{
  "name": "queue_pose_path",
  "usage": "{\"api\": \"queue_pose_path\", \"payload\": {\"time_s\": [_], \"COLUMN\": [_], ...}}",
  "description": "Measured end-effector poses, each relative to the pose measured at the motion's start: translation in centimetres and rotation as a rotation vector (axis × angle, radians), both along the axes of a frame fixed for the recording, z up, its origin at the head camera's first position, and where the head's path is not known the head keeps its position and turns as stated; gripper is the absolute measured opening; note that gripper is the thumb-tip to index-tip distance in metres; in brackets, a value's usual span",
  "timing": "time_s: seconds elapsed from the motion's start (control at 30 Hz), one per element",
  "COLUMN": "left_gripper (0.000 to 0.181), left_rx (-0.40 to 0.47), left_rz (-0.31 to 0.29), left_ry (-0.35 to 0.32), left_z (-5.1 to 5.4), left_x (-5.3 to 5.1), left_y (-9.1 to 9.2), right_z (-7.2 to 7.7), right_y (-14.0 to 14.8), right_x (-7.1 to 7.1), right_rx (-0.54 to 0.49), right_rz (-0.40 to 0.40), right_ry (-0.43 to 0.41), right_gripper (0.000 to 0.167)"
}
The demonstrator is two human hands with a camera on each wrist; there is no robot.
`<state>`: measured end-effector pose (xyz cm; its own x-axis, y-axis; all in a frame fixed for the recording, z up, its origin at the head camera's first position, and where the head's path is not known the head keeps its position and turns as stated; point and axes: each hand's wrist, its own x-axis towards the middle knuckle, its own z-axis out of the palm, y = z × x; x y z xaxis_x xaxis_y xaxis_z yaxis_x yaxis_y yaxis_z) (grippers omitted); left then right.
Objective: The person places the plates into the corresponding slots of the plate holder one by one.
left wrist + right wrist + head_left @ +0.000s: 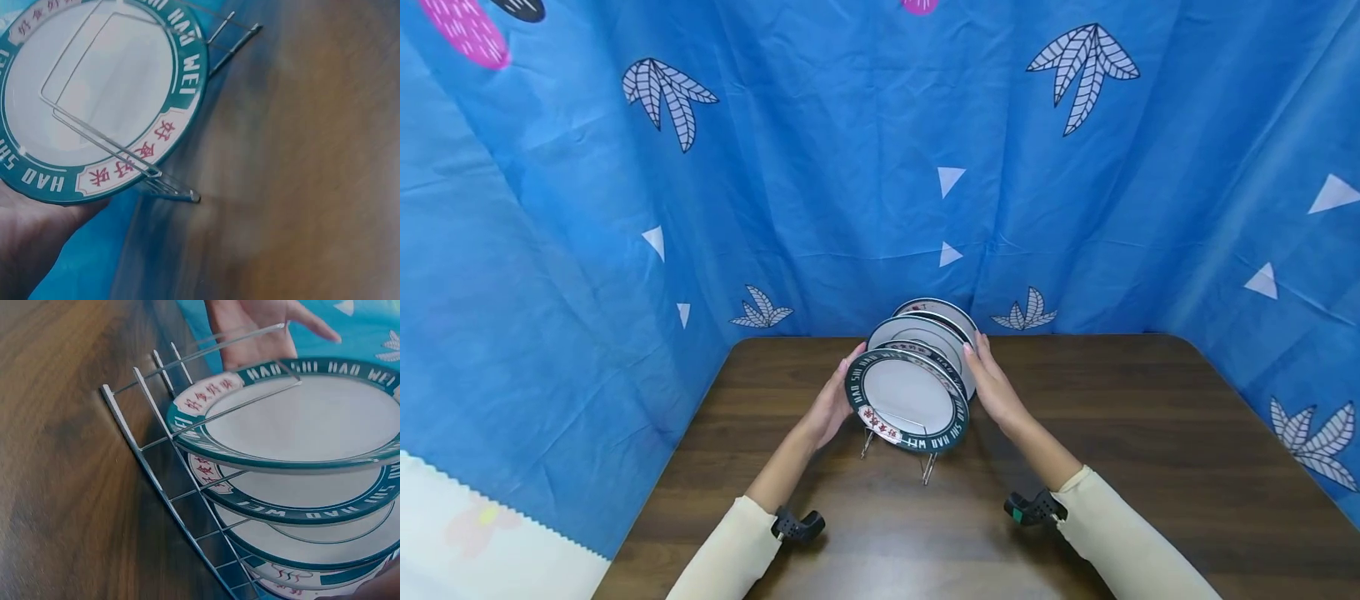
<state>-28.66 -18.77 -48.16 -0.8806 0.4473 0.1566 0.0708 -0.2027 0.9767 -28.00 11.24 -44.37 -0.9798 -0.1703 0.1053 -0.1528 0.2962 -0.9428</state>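
Several white oval plates with green lettered rims stand in a row in a wire rack (928, 468) on the table. The front plate (904, 393) leans toward me, its white face crossed by a wire loop of the rack in the left wrist view. My left hand (829, 407) lies along the left side of the plates, fingers extended. On the opposite side, my right hand (995, 392) has its straight fingers against the edges of the rear plates (958, 321). Only a blurred part of the right hand shows in its own wrist view.
Beneath the rack is a dark brown wooden table (1120, 417). A blue patterned curtain (865, 167) hangs around its back and sides. Both wrists wear black straps with small devices (801, 525).
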Motion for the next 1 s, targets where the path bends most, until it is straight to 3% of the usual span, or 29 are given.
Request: {"api": "queue_pose_path", "payload": {"time_s": [0.1,0.2,0.33,0.5,0.7,1.0], "left_gripper": [0.059,0.059,0.062,0.061,0.063,0.060], "left_rx": [-0.026,-0.066,-0.117,-0.099,-0.120,-0.081], "left_rz": [0.002,0.019,0.058,0.111,0.170,0.139], "left_ry": [0.013,0.037,0.056,0.043,0.039,0.078], "left_z": [-0.1,-0.1,0.0,0.5,0.9,0.4], "left_x": [1.0,1.8,2.1,1.1,-0.7,-1.2], "left_y": [0.5,1.0,1.0,0.8,1.6,2.6], "right_z": [0.1,1.3,1.5,-0.4,-0.8,-1.0], "right_y": [0.4,0.5,0.5,0.0,-1.4,-2.0], "right_x": [-0.3,0.3,1.0,2.6,5.2,5.6], "right_rx": [-0.002,-0.012,-0.076,-0.144,-0.169,-0.124], "right_rz": [0.014,0.034,-0.018,-0.131,-0.122,-0.116], "right_ry": [-0.002,-0.014,0.010,0.097,0.114,0.102], "right_gripper": [0.071,0.066,0.064,0.067,0.068,0.069]}}
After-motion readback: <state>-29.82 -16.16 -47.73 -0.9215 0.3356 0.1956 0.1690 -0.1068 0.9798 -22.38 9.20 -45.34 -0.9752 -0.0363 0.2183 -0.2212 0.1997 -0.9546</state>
